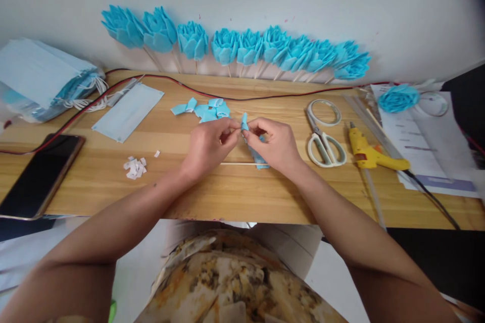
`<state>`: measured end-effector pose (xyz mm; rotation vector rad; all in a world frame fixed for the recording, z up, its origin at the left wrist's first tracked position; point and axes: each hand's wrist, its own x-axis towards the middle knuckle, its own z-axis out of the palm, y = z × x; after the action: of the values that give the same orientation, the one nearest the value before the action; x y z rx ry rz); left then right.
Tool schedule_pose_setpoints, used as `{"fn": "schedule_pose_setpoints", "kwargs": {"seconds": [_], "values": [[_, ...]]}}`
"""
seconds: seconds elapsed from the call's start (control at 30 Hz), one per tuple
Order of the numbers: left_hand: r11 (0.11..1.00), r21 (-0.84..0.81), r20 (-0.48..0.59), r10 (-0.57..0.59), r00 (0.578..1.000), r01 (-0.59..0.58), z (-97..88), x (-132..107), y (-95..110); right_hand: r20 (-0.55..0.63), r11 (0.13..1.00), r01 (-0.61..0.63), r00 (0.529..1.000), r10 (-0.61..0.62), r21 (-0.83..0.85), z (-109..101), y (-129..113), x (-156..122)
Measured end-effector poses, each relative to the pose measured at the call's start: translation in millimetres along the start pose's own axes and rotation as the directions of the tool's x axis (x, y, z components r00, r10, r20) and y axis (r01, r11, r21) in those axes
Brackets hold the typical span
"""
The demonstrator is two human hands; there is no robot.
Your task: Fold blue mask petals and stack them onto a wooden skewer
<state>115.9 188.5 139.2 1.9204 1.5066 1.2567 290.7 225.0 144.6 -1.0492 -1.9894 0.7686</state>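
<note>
My left hand [210, 144] and my right hand [273, 144] meet over the middle of the wooden table [235, 192]. Both pinch a small blue folded fabric piece [244, 122] between their fingertips. A longer blue strip [259, 157] hangs below my right hand. A thin wooden stick [238, 163] lies on the table just under my hands. Several folded blue petal pieces [206, 109] lie a little behind my left hand.
A row of blue fabric flowers [235, 46] leans on the wall. White scissors [325, 145], a tape roll [324, 111] and a yellow glue gun [369, 154] lie to the right. A flat mask [128, 110], a mask stack [41, 78], a phone [40, 174] and white scraps [134, 167] lie left.
</note>
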Motion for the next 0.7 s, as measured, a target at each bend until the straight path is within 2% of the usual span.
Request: {"fn": "schedule_pose_setpoints", "kwargs": {"seconds": [0.4,0.5,0.6,0.7], "values": [[0.998,-0.066,-0.015,0.004,1.0,-0.005,0.7,1.3,-3.7,-0.005,0.998,0.016,1.0,-0.016,0.059,-0.1,0.3,0.4],[0.998,-0.07,-0.055,-0.006,0.998,0.003,-0.6,8.0,-2.5,0.015,0.994,-0.037,0.999,0.036,0.1,-2.7,-2.2,2.2],[0.999,-0.037,-0.091,-0.042,0.995,0.039,-17.9,12.6,2.6,0.031,0.98,-0.116,0.993,0.112,0.161,-5.5,-2.6,4.3],[0.992,0.108,-0.067,-0.06,0.996,0.067,-59.6,3.5,5.5,0.032,0.963,-0.145,0.989,0.141,0.227,-6.8,0.0,5.2]]}}
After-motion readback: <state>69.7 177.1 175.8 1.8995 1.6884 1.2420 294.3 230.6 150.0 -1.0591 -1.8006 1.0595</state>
